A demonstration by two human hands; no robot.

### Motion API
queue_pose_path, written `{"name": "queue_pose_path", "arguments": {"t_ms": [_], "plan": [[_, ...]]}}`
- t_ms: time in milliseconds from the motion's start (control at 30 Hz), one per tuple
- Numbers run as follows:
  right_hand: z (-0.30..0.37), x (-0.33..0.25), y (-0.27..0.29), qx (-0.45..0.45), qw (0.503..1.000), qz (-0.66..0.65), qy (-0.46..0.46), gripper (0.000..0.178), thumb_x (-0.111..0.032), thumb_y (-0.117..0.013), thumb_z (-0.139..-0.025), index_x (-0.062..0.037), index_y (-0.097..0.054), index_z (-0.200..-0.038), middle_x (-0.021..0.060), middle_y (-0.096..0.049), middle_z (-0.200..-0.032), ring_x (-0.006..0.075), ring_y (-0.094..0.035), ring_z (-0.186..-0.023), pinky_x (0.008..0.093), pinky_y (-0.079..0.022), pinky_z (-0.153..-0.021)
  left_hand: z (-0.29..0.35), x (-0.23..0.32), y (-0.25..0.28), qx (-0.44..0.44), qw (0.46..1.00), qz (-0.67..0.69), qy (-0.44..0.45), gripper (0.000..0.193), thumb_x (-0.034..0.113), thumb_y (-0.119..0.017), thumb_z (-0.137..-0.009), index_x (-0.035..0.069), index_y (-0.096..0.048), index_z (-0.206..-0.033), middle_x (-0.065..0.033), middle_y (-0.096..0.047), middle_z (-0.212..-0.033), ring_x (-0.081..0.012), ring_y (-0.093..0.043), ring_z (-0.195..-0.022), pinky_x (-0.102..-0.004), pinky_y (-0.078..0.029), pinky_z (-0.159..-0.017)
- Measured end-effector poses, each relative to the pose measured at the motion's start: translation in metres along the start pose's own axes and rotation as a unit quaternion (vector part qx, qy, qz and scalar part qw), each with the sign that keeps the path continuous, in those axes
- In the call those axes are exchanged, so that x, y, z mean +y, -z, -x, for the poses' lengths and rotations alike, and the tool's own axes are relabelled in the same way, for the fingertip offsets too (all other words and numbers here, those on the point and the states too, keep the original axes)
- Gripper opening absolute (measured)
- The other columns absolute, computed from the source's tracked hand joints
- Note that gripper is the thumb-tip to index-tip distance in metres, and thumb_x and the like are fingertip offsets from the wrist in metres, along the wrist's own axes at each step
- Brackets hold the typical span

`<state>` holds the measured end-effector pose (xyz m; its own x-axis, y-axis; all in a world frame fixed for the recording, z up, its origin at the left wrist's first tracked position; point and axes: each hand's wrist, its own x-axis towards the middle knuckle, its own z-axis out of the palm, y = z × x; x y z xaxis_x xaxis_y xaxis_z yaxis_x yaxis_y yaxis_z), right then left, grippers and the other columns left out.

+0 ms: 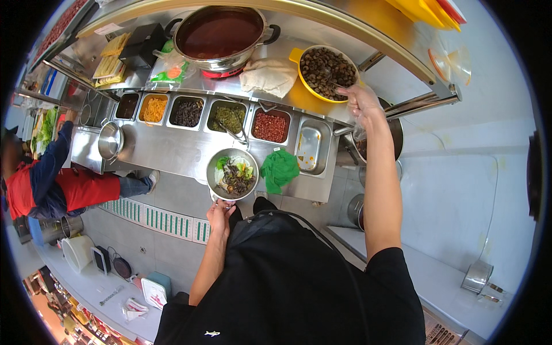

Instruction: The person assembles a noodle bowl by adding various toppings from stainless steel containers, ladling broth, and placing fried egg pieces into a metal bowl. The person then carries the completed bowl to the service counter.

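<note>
My left hand (218, 217) grips the near edge of a round bowl (210, 179), holding it by the counter's front edge. In the bowl lie white noodles, green leaves and dark shredded topping (237, 175). My right hand (362, 104), in a clear plastic glove, reaches to the near right rim of a yellow basin (295, 56) on the raised shelf. Its fingers are closed on the handle of a spoon (335, 85), whose end sits among dark brown, snail-like pieces (322, 64). A crumpled green cloth (280, 170) lies right of the bowl.
Inset pans hold orange shreds (154, 109), dark strips (186, 113), chopped greens (230, 118) and red peanuts (270, 126). A big pot (253, 54) of reddish liquid stands on the shelf. At left, a person in a red vest (86, 187) works at the counter. A deep pot (397, 138) sits below my right forearm.
</note>
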<state>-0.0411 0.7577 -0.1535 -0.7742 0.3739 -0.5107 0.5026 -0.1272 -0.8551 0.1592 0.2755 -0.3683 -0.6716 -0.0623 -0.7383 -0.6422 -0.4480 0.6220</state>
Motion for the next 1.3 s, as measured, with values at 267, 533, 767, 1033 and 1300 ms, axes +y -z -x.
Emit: {"name": "queue_pose_path", "arguments": {"t_ms": [267, 533, 767, 1033, 1300], "plan": [[0.053, -0.01, 0.001, 0.024, 0.998, -0.048, 0.029, 0.026, -0.014, -0.055, -0.095, 0.0059, -0.069, -0.106, -0.0058, -0.037, -0.055, 0.0082, -0.027, -0.042, 0.0261, -0.022, -0.04, 0.003, 0.008, -0.007, -0.005, 1.0, 0.006, 0.013, 0.011, 0.012, -0.056, -0.098, 0.003, -0.061, -0.1, -0.0089, -0.069, -0.096, -0.0229, -0.069, -0.099, -0.039, -0.056, -0.09], [0.15, 0.044, -0.051, -0.062, 0.991, 0.087, 0.082, 0.028, -0.023, -0.059, -0.104, -0.0002, -0.074, -0.107, -0.0088, -0.038, -0.057, 0.0041, -0.03, -0.045, 0.0238, -0.026, -0.042, 0.016, 0.031, -0.048, -0.017, 1.0, 0.0, 0.012, 0.021, 0.003, -0.055, -0.092, -0.004, -0.062, -0.111, -0.0089, -0.067, -0.101, -0.021, -0.069, -0.098, -0.0319, -0.06, -0.083], [0.175, 0.142, -0.099, -0.052, 0.783, 0.489, 0.381, 0.026, -0.019, -0.06, -0.098, -0.0136, -0.068, -0.123, 0.0127, -0.063, -0.071, 0.0287, -0.063, -0.064, 0.0433, -0.048, -0.058, 0.026, 0.064, -0.085, -0.067, 0.998, -0.013, -0.008, 0.013, 0.007, -0.052, -0.099, -0.002, -0.062, -0.102, -0.008, -0.067, -0.098, -0.0197, -0.069, -0.097, -0.0319, -0.06, -0.084], [0.118, 0.161, -0.064, -0.017, 0.828, 0.457, 0.323, 0.024, -0.016, -0.053, -0.097, -0.0105, -0.064, -0.118, 0.0225, -0.07, -0.082, 0.0423, -0.069, -0.074, 0.0527, -0.055, -0.066, 0.021, 0.049, -0.065, -0.031, 1.0, 0.0, 0.001, 0.022, 0.002, -0.053, -0.091, -0.001, -0.06, -0.111, -0.0078, -0.068, -0.101, -0.0194, -0.067, -0.1, -0.0349, -0.056, -0.09], [-0.022, 0.24, -0.095, -0.027, 0.758, 0.633, 0.153, 0.024, -0.018, -0.053, -0.095, -0.0091, -0.074, -0.103, 0.0225, -0.074, -0.097, 0.042, -0.072, -0.091, 0.0535, -0.057, -0.081, 0.036, 0.035, -0.007, 0.033, 0.999, -0.031, -0.002, 0.016, 0.011, -0.055, -0.1, 0.0, -0.062, -0.11, -0.0079, -0.069, -0.095, -0.0209, -0.07, -0.095, -0.0355, -0.058, -0.085]]}}
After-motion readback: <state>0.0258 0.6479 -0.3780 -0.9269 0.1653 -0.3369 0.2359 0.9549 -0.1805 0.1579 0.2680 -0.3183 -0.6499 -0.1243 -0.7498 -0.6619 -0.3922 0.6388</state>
